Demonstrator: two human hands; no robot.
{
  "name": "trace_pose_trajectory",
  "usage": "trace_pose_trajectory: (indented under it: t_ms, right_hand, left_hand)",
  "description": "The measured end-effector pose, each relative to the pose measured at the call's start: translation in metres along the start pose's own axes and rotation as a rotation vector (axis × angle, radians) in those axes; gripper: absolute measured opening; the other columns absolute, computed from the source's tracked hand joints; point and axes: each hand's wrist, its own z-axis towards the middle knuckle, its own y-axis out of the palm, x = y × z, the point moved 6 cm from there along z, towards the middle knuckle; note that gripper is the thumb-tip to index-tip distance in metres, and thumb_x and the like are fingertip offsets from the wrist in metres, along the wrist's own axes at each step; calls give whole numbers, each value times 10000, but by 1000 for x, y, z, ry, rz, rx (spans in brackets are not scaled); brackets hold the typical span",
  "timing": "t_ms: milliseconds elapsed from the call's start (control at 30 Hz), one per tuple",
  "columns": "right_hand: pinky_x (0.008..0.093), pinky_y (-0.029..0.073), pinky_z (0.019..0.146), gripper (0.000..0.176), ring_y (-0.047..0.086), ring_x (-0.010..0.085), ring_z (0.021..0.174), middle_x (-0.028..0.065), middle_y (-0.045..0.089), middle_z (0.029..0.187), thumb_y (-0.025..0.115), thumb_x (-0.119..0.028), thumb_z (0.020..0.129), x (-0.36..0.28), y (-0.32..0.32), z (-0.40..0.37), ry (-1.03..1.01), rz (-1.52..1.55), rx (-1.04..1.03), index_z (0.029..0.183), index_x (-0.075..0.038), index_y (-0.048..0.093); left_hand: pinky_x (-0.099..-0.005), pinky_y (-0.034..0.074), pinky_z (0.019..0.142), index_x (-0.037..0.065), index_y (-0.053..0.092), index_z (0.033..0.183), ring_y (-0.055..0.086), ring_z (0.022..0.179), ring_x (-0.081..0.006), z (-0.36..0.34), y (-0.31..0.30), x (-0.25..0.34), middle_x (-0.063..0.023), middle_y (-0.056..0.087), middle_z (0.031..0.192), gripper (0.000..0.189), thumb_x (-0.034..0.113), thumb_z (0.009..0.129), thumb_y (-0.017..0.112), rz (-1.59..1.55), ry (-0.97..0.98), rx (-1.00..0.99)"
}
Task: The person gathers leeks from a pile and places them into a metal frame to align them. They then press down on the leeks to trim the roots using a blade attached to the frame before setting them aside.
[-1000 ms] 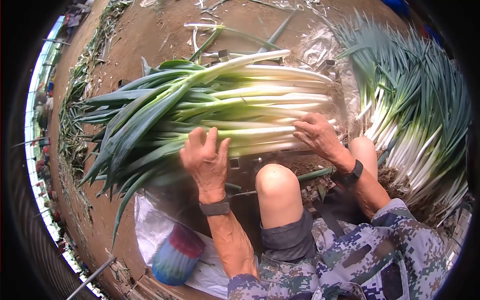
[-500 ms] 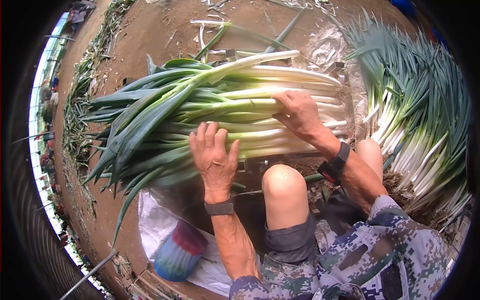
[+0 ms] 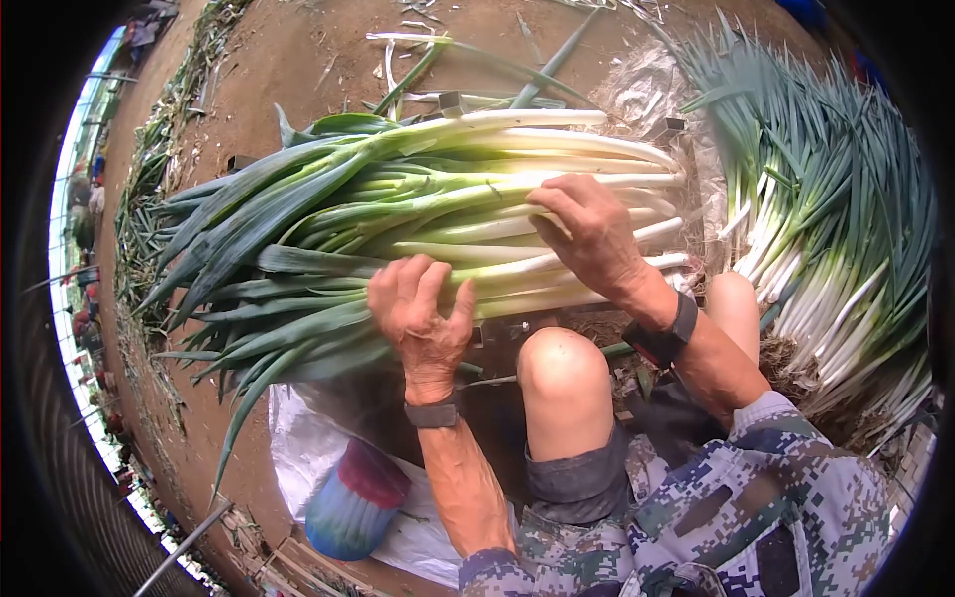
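Observation:
A thick pile of long green onions (image 3: 428, 199) lies sideways in front of me, leaves to the left and white stalks to the right. My left hand (image 3: 423, 313) rests on the near side of the pile where leaves meet stalks, fingers bent and thumb held apart. Over the white stalks further right is my right hand (image 3: 594, 237), palm down, with a gap between its thumb and forefinger. Its fingertips touch the stalks; their undersides are hidden.
A large heap of green onions (image 3: 816, 229) lies at the right, roots towards me. Loose leaves and trimmings (image 3: 477, 65) litter the soil beyond the pile. Near my left forearm, a blue and red rounded object (image 3: 358, 502) sits on white sheeting (image 3: 298, 438). Metal posts (image 3: 453, 103) flank the pile.
The far green onions have slid left and spread from the near ones, baring stalks between my hands. My right hand has moved slightly left; my left hand has shifted a little left and down.

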Motion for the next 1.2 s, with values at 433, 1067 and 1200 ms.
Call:
trace_pose_trajectory:
  t_ms: [433,1067,1200]
  right_hand:
    - [492,512,842,488,662,412,914,213,701,916,554,-481,953,20,42,-17,236,236,-830,964,-18,710]
    - [424,500,765,256,648,281,862,70,624,939,767,-269,801,32,18,-17,-86,72,68,990,-139,653]
    - [441,524,771,265,647,306,855,90,622,943,751,-254,823,39,34,-27,-49,68,-32,1037,-135,650]
  left_hand:
    - [-464,425,1010,72,668,911,637,983,-291,-17,-6,-1,-76,691,979,124,45,794,698,-4,67,329]
    - [-458,437,946,41,708,1024,603,1034,-334,12,19,-1,-124,679,1078,261,211,841,784,164,-96,24]
    - [-472,431,980,33,693,1097,595,1065,-344,19,4,10,-138,659,1141,291,144,841,773,60,-76,123]
